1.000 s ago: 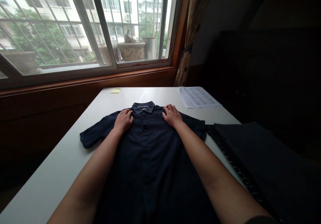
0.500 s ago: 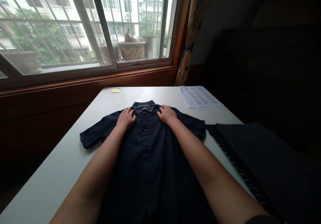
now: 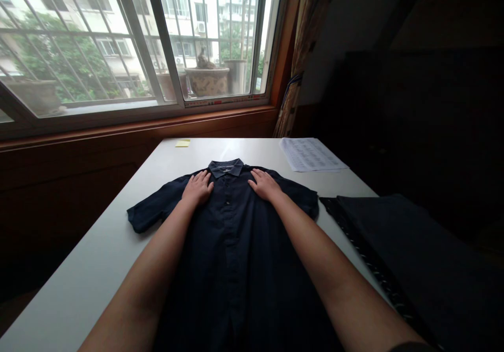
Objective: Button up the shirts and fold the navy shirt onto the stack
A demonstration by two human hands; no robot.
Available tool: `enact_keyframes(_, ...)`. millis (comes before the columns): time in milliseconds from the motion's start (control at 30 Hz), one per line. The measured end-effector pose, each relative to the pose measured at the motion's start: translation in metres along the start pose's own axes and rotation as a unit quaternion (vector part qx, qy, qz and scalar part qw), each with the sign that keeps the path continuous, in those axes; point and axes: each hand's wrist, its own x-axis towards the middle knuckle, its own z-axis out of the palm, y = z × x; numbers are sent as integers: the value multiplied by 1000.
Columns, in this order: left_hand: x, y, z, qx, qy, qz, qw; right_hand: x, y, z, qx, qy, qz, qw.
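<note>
A dark navy short-sleeved shirt (image 3: 232,247) lies front up on the white table (image 3: 90,257), its collar toward the window and its buttons done up along the middle. Both sleeves spread out to the sides. My left hand (image 3: 198,187) rests flat on the shirt just left of the collar, fingers apart. On the other side of the collar, my right hand (image 3: 264,184) lies flat on the shoulder area with its fingers stretched out. My forearms cover part of the shirt's sides, and its lower end runs out of view.
Dark folded cloth (image 3: 405,247) lies along the table's right edge, close to the right sleeve. Printed sheets (image 3: 313,155) are at the far right corner, and a yellow sticky note (image 3: 182,143) at the far left. A barred window (image 3: 129,42) stands behind the table.
My right hand's fingers have straightened and flattened on the shirt, and the right sleeve end has shifted slightly inward. My left hand stays in place, its fingers a little more spread.
</note>
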Motion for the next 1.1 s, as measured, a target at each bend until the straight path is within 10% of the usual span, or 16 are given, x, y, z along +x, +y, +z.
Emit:
enact_keyframes(367, -100, -27, -33, 15, -21, 75, 997, -85, 50, -24, -9, -12, -50, 999)
enact_keyframes(633, -189, -36, -47, 58, 42, 76, 994, -175, 41, -37, -43, 57, 24, 997)
enact_keyframes(1100, -160, -50, -46, 57, 14, -61, 996, -169, 48, -32, -69, 103, 76, 989)
